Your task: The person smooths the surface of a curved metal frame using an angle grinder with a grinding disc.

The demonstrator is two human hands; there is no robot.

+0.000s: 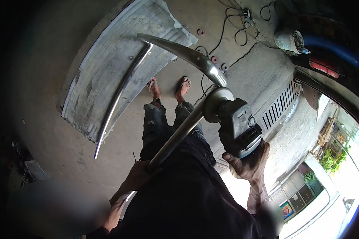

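Observation:
My left hand (139, 174) is wrapped round the lower end of a long bent metal tube (175, 142), which curves up and away to the left, with a thinner metal rod (121, 93) joined near its far end. In my right hand (250, 162) is the body of an angle grinder (237, 121). Its round disc (217, 104) is against or very near the tube at the bend; the exact contact is hidden. Parts of the fingers of my left hand are hidden behind the tube and dark clothing.
A corrugated metal sheet (91, 75) lies on the concrete floor beyond my feet. Small discs (214, 59), cables (223, 34) and a bucket (287, 42) are at the upper right. A slotted floor grate (278, 106) lies to the right, with a bright outdoor area beyond.

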